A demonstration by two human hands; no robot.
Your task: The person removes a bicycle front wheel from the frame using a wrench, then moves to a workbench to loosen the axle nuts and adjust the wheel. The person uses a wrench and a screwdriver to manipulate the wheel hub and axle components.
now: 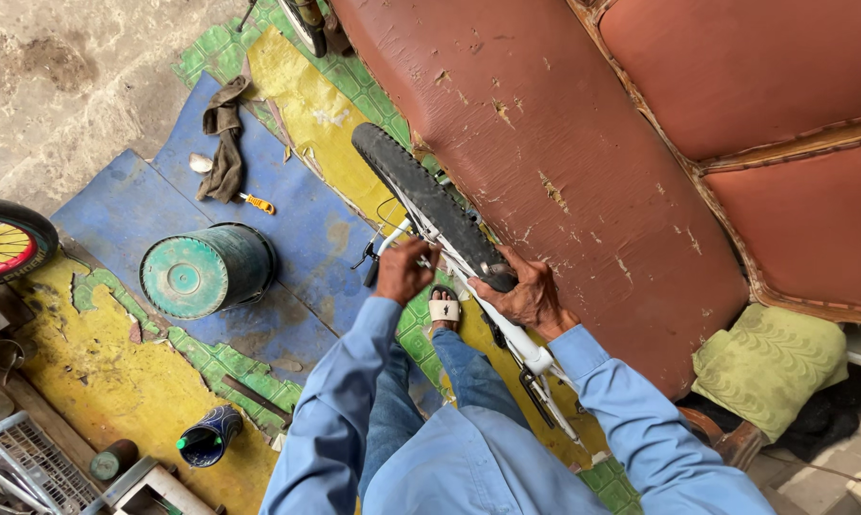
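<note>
Blue-sleeved arms reach forward and down from the person's body toward a white-framed bicycle [507, 329] that stands close along a worn red-brown sofa [564, 162]. Left hand [404, 270]: arm nearly straight, wrist bent slightly down, fingers curled shut around a part at the front of the frame, near the dark handlebar grip [371, 270]; exactly which part it clamps cannot be told. Right hand [526, 291]: elbow bent outward, palm down, fingers spread and wrapped over the black knobby tyre [429, 202], pressing on its tread just beside the sofa's edge. Between the two arms a foot in a pale sandal [444, 309] rests on the patterned green floor covering [223, 50]. To the left, well apart from the hands, lie an overturned green bucket [206, 272] on a blue mat [302, 215], a dark rag [224, 138], and a small tool with an orange handle [258, 203]. A second wheel with a red rim [6, 243] shows at the left edge. A green cushion [769, 367] sits below the sofa at the right.
</note>
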